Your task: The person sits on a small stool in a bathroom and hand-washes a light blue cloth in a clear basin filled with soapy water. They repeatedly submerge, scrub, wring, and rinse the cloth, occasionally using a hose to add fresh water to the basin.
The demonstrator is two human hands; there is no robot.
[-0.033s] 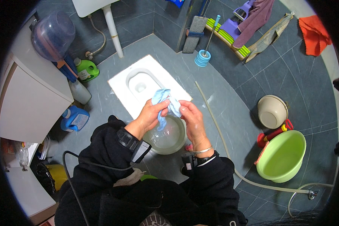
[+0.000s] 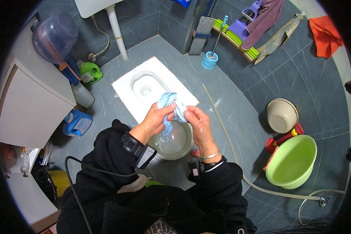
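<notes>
A wet light-blue cloth [image 2: 167, 98] is stretched between my two hands, above a round basin [image 2: 171, 156] of cloudy water on the floor. On its left side, my left hand [image 2: 156, 119] grips it between thumb and fingers, and one end dangles toward the water. My right hand [image 2: 199, 124] pinches the right part of the cloth with bent fingers. Both hands are closed and lie close together. What exactly the cloth is, I cannot tell. Just beyond the basin lies a white squat toilet [image 2: 123, 86] set in the floor.
A pale hose [image 2: 221, 124] runs along the floor to a tap [image 2: 323, 201] at right. Near it stand a green basin [image 2: 296, 177] and a beige bucket [image 2: 281, 117]. Detergent bottles [image 2: 82, 125] stand by the white cabinet [image 2: 33, 113]. A blue-headed brush [image 2: 210, 61] is beyond the toilet.
My right hand has shifted very slightly left along the cloth. All else looks the same.
</notes>
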